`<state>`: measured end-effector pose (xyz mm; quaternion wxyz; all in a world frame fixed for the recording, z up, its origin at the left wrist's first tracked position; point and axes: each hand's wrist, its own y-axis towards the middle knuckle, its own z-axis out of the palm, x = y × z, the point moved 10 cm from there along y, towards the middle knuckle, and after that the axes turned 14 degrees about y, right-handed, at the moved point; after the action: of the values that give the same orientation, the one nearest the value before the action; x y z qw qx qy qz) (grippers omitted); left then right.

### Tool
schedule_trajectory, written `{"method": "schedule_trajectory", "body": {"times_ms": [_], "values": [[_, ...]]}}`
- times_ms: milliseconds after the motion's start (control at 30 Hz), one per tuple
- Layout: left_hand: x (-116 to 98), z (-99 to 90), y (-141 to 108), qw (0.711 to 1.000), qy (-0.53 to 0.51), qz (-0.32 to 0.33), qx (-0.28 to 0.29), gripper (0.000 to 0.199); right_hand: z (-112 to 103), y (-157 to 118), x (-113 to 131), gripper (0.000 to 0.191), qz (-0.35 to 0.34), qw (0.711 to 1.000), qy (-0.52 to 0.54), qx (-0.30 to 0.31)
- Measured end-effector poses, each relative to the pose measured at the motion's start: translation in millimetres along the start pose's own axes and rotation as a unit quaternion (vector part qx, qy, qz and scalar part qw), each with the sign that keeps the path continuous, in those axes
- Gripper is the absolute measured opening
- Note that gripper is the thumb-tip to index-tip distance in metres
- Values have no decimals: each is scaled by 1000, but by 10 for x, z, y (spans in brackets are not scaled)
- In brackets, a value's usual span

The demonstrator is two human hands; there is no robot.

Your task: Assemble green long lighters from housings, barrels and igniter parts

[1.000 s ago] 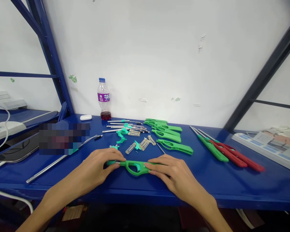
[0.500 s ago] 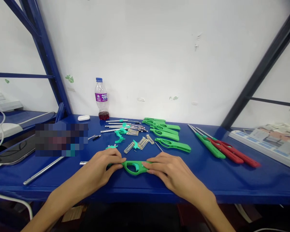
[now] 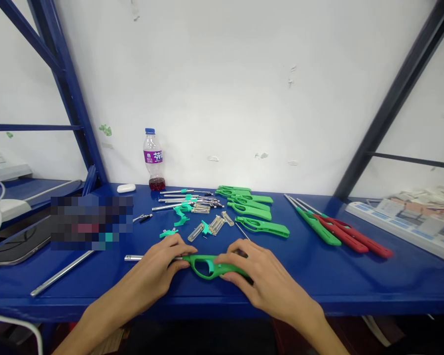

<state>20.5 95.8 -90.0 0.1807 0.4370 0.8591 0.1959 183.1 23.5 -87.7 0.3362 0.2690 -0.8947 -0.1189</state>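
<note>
Between my hands, close to the table's front edge, lies a green long-necked lighter with a teal trigger and a metal tube pointing left. My left hand pinches its neck, where the tube meets the green body. The fingers and thumb of my right hand are closed round the handle part, hiding some of it. Just beyond are clear fuel tanks, teal trigger pieces and a thin screwdriver-like rod. Green handle shells lie behind my right hand.
Metal tubes with wires lie at the back, near a drink bottle and a white case. Red and green lighters lie right, before a power strip. A loose metal tube and a phone are left.
My right hand has shifted its grip, with its fingers more bent over the handle. The lighter stays between both hands. The camera view has tilted slightly.
</note>
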Motion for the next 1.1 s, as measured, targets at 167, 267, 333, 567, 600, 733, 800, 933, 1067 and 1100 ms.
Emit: {"method": "schedule_trajectory", "body": {"times_ms": [167,267,333,567,600,733,800,933,1067,1100], "values": [[-309,-115,-61,990,63,76,-105,29,-2,-38,-95,62,42,999,-13,-13],[-461,-145,-75,984,89,90,-126,29,10,-58,-93,34,36,999,-24,-1],[-516,-179,-84,980,110,98,-134,30,-6,-68,-69,25,26,999,-27,-1],[-232,-372,-101,964,225,68,-124,42,-101,-72,-6,28,-3,999,-32,-43],[-254,-375,-106,963,223,90,-121,34,-102,-74,-6,27,-4,999,-31,-44],[-489,-364,-122,956,206,155,-139,29,-97,-98,-7,27,-8,999,-22,-45],[-605,-356,-119,950,217,165,-154,33,-124,-114,-8,27,-11,998,-13,-57],[-582,-378,-93,952,237,127,-148,32,-152,-117,-22,27,-8,998,8,-69],[-489,-401,-106,958,225,111,-138,27,-136,-100,1,28,-15,998,3,-60],[-489,-396,-111,961,209,118,-137,25,-133,-98,6,28,-17,998,0,-57]]}}
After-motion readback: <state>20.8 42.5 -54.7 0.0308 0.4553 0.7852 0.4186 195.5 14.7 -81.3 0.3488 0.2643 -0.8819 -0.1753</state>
